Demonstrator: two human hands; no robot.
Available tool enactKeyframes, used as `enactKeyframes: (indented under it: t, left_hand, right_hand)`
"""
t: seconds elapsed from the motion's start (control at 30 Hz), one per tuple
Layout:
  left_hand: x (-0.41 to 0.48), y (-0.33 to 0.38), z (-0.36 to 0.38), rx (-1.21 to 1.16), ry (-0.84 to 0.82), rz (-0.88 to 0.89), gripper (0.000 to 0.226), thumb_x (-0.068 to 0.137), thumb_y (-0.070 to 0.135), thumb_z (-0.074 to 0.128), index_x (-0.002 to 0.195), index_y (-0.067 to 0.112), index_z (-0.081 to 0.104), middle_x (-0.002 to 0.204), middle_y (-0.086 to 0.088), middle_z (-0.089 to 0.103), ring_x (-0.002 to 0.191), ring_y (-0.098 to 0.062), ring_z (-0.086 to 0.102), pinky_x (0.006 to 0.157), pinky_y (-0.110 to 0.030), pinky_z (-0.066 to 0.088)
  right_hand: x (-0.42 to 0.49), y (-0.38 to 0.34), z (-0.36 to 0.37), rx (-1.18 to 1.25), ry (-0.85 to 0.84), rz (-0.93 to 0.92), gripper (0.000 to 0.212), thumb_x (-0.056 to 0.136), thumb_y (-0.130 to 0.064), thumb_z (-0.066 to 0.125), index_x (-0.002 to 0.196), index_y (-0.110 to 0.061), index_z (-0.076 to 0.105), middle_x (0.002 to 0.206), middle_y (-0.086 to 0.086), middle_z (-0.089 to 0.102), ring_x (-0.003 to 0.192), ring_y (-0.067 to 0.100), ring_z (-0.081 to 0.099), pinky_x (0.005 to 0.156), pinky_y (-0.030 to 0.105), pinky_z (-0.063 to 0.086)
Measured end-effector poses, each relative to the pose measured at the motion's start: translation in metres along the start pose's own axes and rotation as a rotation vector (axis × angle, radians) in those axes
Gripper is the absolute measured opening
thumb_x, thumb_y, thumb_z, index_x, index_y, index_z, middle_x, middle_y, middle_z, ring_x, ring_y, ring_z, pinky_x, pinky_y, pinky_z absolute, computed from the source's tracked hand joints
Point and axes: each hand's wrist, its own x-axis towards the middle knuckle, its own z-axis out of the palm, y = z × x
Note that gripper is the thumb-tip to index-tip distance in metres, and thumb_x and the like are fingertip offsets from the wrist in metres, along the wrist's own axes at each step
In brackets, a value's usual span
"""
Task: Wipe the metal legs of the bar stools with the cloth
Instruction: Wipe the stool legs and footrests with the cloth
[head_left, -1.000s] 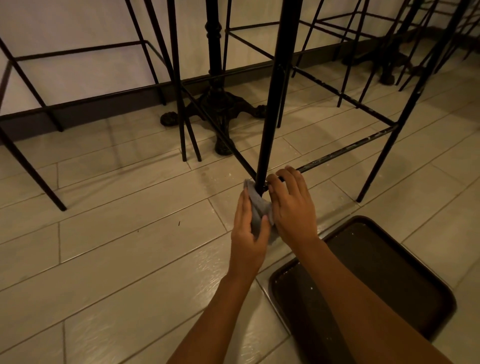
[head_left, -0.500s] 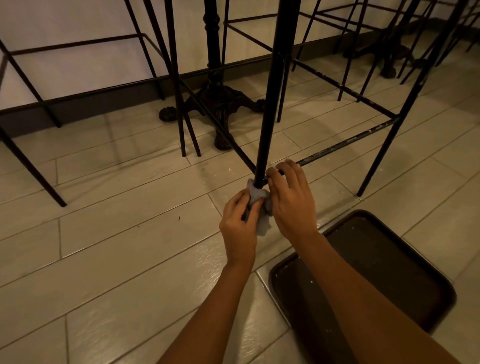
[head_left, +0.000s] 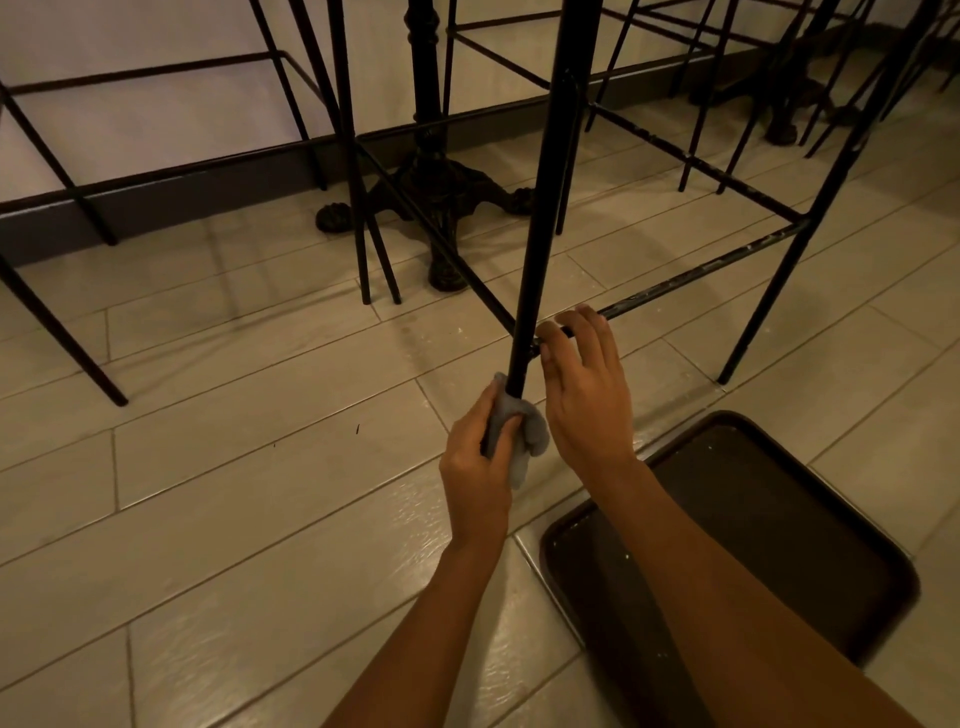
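A black metal stool leg (head_left: 543, 208) runs from the top of the view down to the floor in front of me. My left hand (head_left: 480, 457) grips a grey cloth (head_left: 524, 434) wrapped round the foot of that leg. My right hand (head_left: 584, 395) hovers just right of the leg with its fingers spread and loosely bent, fingertips near the dusty footrest bar (head_left: 696, 273). It holds nothing.
A dark brown tray (head_left: 810, 525) lies on the tiled floor at the lower right, under my right forearm. An ornate cast-iron table base (head_left: 441, 192) stands behind the leg. More thin black stool legs (head_left: 358, 156) and crossbars crowd the back and both sides by the wall.
My left hand closed round the cloth at the leg's foot. My right hand let go of the cloth and lifted away to the right, fingers opening.
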Motion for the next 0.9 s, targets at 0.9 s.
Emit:
enactKeyframes:
  t: [0.9]
  left_hand:
    - [-0.006,-0.028,-0.005,-0.079,-0.098,-0.109,0.025,0.084,0.012,0.064,0.107,0.018,0.058,0.105,0.003,0.064,0.101,-0.001,0.061,0.089,-0.021,0.051]
  right_hand:
    - [-0.001,-0.004,0.003,0.11,0.039,0.061,0.032,0.098,-0.019,0.038,0.122,-0.007,0.055,0.131,0.015,0.052,0.135,0.026,0.032,0.111,0.029,0.028]
